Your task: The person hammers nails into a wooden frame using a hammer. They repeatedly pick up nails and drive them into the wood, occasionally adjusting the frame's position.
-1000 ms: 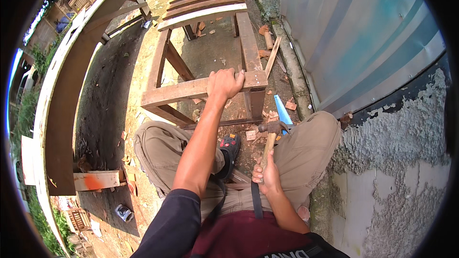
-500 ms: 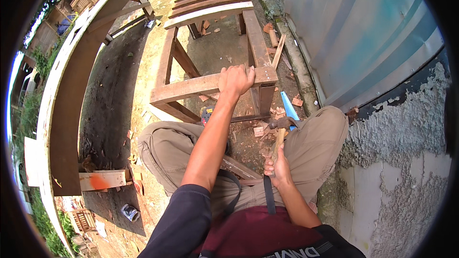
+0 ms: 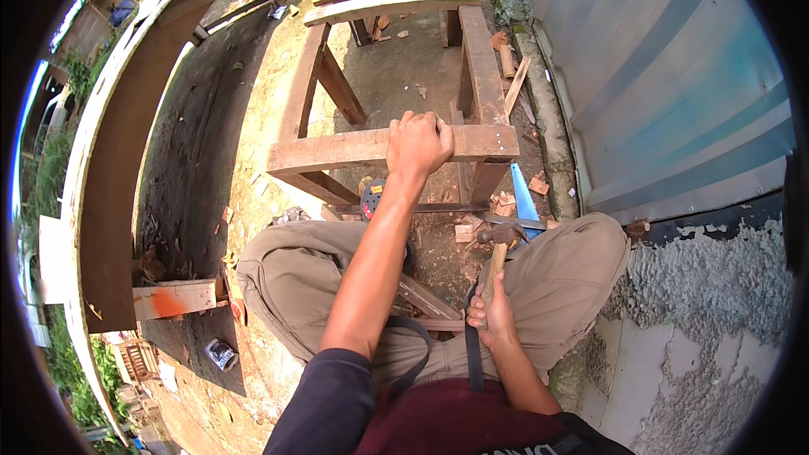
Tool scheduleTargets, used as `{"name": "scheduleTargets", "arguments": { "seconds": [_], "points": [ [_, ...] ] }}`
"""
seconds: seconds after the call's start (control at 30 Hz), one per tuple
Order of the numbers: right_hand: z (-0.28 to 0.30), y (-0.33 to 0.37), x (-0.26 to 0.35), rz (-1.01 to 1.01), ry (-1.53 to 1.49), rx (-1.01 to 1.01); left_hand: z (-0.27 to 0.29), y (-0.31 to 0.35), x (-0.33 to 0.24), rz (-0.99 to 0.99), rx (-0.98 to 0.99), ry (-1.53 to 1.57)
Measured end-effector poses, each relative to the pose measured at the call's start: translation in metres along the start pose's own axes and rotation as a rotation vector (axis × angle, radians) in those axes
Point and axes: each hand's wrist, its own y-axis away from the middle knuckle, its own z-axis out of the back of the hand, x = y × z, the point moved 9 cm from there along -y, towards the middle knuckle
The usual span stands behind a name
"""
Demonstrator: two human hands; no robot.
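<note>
My left hand [image 3: 419, 143] is closed over the near crossbar [image 3: 329, 152] of a wooden bench frame [image 3: 484, 67], its fingers wrapped over the top edge. The frame stands upright on its legs in front of me, with slats across its far part. In my right hand [image 3: 495, 312] is a hammer [image 3: 497, 265], gripped by its wooden handle. Its dark claw head points up, above my right thigh and apart from the frame. A blue saw blade [image 3: 522, 194] leans near the frame's right leg. Partly behind my left forearm is a dark rounded object with red [image 3: 372, 195].
Wood offcuts [image 3: 465, 232] litter the ground beneath the frame. A corrugated metal sheet [image 3: 666, 76] and rough plastered wall [image 3: 699, 286] rise on the right. A long wooden structure [image 3: 114, 177] stands left, with a can [image 3: 222, 354] on the ground beside it.
The view has shifted slightly, so the bench frame sits farther right and its near crossbar looks more level. My left hand still holds the crossbar, and my right still grips the hammer.
</note>
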Motion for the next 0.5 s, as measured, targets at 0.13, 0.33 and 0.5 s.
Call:
{"name": "scheduleTargets", "arguments": {
  "seconds": [0.13,0.33,0.5],
  "points": [
    [-0.004,0.003,0.0,-0.02,0.016,0.01,-0.002,-0.001,-0.001,0.015,0.004,-0.018],
    [0.002,-0.002,0.002,0.001,-0.018,0.019,-0.004,0.005,-0.001,-0.003,0.032,0.007],
    [-0.006,-0.005,0.005,0.016,-0.028,0.048,-0.008,0.001,-0.003,-0.005,0.095,-0.066]
  ]
}}
